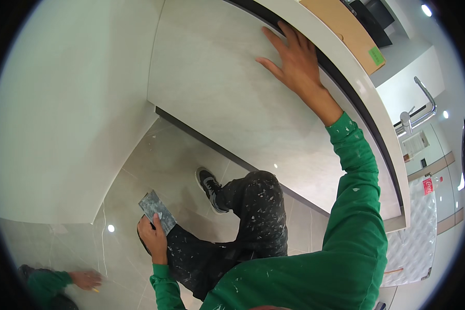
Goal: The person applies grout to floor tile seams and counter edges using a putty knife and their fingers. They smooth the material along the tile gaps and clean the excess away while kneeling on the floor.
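My left hand [154, 238] is closed around a flat, rectangular grey trowel [158, 207] with pale smears on its face. It is held low over my bent leg, above the tiled floor. My right hand [296, 62] reaches up to the top of a large pale cabinet panel [217, 72]. Its fingers are spread, with the tips at the dark recess [341, 85] under the white countertop [364, 90]; part of the fingertips is hard to make out there. Nothing shows in that hand.
A cardboard box [346, 31] lies on the countertop, near a chrome tap [413, 113]. On the left rises a pale wall panel [62, 113]. At lower left is another person's hand [86, 279] in a green sleeve, by a small yellow item. A wrapped white slab [411, 248] stands at right.
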`<state>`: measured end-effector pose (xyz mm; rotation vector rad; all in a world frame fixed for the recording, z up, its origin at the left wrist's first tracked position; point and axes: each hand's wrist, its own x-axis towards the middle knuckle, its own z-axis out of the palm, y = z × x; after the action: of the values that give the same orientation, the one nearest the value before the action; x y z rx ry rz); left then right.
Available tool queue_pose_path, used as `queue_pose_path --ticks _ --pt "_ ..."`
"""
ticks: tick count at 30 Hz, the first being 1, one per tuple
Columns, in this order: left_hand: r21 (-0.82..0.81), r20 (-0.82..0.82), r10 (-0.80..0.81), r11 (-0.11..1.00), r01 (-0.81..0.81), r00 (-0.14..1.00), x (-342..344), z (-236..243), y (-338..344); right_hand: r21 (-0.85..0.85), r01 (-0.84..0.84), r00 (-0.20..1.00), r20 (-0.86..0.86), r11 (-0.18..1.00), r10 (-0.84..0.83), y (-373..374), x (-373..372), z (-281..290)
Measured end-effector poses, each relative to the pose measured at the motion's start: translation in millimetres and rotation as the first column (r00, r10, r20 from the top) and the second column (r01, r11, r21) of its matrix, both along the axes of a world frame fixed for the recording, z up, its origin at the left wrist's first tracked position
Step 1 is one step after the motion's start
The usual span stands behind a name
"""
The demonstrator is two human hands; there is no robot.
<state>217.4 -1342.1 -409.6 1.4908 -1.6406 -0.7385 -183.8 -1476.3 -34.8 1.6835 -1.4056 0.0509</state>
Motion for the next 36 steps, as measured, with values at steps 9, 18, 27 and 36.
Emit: queue_pose_path --ticks 9,18,27,36 --pt "0.024 0.020 -0.010 1.000 0.009 1.000 3 -1 4 0.007 -0.072 0.997 0.021 0.997 0.072 3 4 -6" --pt "0.134 -0.354 -0.105 0.978 0.162 0.929 -35 -19 -4 0.405 -0.132 0.328 0.879 0.905 -0.345 317 40 -192" --pt "-0.249 0.037 -0.845 0.509 0.824 0.533 -138 75 -99 0.485 0.289 -0.799 0.597 0.825 -0.071 483 79 -378" --pt "-0.449 0.455 -0.839 0.074 0.890 0.299 -214 185 -159 0.752 0.605 -0.776 0.484 0.262 0.403 588 107 -577"
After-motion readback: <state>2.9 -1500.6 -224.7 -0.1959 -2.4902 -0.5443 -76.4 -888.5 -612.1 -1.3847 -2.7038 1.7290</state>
